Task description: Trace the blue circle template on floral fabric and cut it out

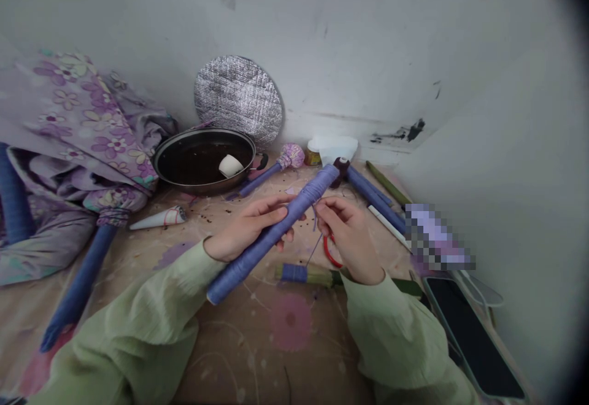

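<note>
My left hand (239, 230) is closed around a long purple-blue, thread-wrapped roll (243, 265), its thumb on top and fingertips showing underneath. The roll slants from lower left to upper right. Beside its upper half, the thumb and fingers of my right hand (352, 233) pinch a thread (315, 249) close to the wound surface. Below that hand lies a green stick (318, 276) with a band of blue thread round it. A red loop handle (329, 251), partly hidden by my right hand, rests on the cloth. Just behind the roll's far end stands a dark thread spool (342, 165).
A dark pan (184, 175) holding a white cup-like piece (230, 165) stands back left, before a round silver foil mat (239, 98). Flowered fabric (92, 110) is heaped left. More blue rolls (375, 199) and a phone (473, 337) lie right. A wall (368, 55) closes the back.
</note>
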{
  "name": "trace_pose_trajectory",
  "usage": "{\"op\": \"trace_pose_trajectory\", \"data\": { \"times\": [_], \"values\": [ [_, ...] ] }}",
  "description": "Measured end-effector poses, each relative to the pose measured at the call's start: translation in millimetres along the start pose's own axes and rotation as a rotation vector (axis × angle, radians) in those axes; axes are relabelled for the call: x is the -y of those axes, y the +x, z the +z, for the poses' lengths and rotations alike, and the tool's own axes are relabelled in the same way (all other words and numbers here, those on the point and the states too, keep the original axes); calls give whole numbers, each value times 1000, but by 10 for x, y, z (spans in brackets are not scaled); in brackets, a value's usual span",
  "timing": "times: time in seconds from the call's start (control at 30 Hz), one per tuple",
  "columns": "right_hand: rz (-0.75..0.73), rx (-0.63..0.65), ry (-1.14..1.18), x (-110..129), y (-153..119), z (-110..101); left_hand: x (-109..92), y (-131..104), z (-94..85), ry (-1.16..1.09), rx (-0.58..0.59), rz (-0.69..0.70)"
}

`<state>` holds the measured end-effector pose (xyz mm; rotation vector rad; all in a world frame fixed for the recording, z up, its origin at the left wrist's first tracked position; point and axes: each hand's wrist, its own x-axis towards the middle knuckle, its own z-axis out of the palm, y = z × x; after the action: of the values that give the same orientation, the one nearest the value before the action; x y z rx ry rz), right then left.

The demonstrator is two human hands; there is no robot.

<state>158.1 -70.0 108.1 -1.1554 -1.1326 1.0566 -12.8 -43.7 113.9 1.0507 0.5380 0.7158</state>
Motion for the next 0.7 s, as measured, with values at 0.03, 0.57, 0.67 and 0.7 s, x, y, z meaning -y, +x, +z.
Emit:
{"op": "trace_pose_trajectory", "data": {
  "times": [0.03, 0.57, 0.67, 0.7],
  "values": [
    [0, -5, 2, -1, 0, 0, 5, 0, -5, -11, 4, 0],
    [9, -20, -1, -1, 1, 14, -24, -17, 13, 52, -5, -46],
    [-1, -20, 8, -1, 2, 9, -46, -9, 5, 41, 6, -43],
    [-4, -22, 12, -3, 3, 7, -50, -4, 0, 38, 0, -37]
  ]
}}
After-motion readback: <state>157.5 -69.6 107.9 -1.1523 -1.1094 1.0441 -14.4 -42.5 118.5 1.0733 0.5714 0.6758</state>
